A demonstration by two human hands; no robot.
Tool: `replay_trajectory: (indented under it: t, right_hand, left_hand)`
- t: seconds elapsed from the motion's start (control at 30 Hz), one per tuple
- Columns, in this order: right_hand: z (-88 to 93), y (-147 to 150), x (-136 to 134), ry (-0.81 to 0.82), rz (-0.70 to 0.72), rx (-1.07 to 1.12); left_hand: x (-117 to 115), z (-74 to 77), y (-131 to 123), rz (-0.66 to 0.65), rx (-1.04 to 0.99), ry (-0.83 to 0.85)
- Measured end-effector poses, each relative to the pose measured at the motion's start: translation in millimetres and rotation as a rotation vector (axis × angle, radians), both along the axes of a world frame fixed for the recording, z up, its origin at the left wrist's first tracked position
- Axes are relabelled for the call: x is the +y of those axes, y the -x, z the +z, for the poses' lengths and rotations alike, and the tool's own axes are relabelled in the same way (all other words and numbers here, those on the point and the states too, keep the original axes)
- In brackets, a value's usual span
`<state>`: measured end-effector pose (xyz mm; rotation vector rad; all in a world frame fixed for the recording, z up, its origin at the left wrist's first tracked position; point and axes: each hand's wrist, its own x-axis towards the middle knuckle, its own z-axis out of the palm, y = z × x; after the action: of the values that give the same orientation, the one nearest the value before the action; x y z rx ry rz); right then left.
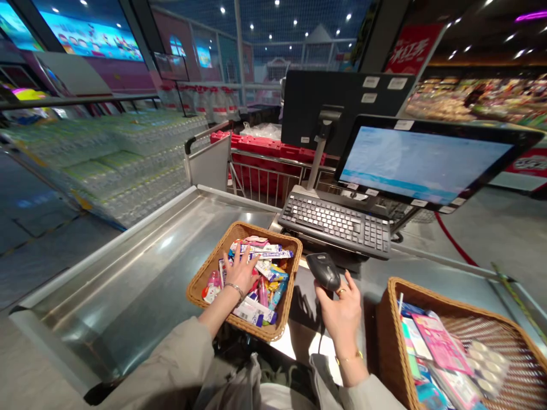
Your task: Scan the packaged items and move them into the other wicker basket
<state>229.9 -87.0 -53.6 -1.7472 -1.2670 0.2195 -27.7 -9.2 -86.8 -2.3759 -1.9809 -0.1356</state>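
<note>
My left hand [241, 273] is spread over a wicker basket [200, 272], its fingers resting on small packaged goods inside. Among them are long white-and-purple packets [271, 255], a pink item [212, 285] and a blue packet [278, 293]. To the right, my right hand [344, 304] is wrapped round a black handheld barcode scanner [323, 271]. The scanner's head points up and away, toward the keyboard, and its cable hangs below. I cannot make out whether the left fingertips grip any single packet.
A keyboard [335, 222] and a lit monitor [423, 159] stand behind the scanner. At right is a second wicker basket [388, 330] with a pink packet [442, 341] and other goods. The metal counter [162, 256] has a raised rim. Stacked bottles [106, 154] stand beyond it.
</note>
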Motion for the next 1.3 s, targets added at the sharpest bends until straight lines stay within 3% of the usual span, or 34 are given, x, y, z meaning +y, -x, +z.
replay_trajectory:
  t: [0.2,0.33,0.43,0.67,0.83,1.07,1.2,1.3]
  right_hand:
    - [-1.4,1.6,3.9,-0.008,0.019,-0.008]
    - [-2.0,0.5,4.4,-0.008,0.014,0.001]
    - [-1.3,-0.6,4.3,-0.007,0.004,0.012]
    - [0.8,-2.1,3.7,-0.004,0.009,0.044]
    - [-2.0,-1.8,5.4,-0.001,0.013,0.036]
    - [-3.4,2.8,8.7,0.001,0.048,0.035]
    - [-3.3,3.3,8.8,-0.004,0.053,0.042]
    - [-4.6,2.7,9.0,-0.002,0.051,0.054]
  left_hand:
    - [6.5,-13.8,-19.1,-0.261,0.061,-0.001]
    - [12.5,-21.3,-24.8,-0.332,0.100,0.026]
    - [13.8,-18.5,-24.6,-0.353,0.091,0.053]
    - [-4.1,18.4,-13.4,-0.298,-0.126,0.078]
    - [-20.8,41.1,8.1,-0.360,-0.192,0.180]
    - [-17.1,41.2,47.9,-0.304,-0.183,0.407]
    - [-8.6,37.6,76.0,-0.191,-0.052,0.404]
    - [-11.8,34.7,77.5,-0.082,-0.010,0.316]
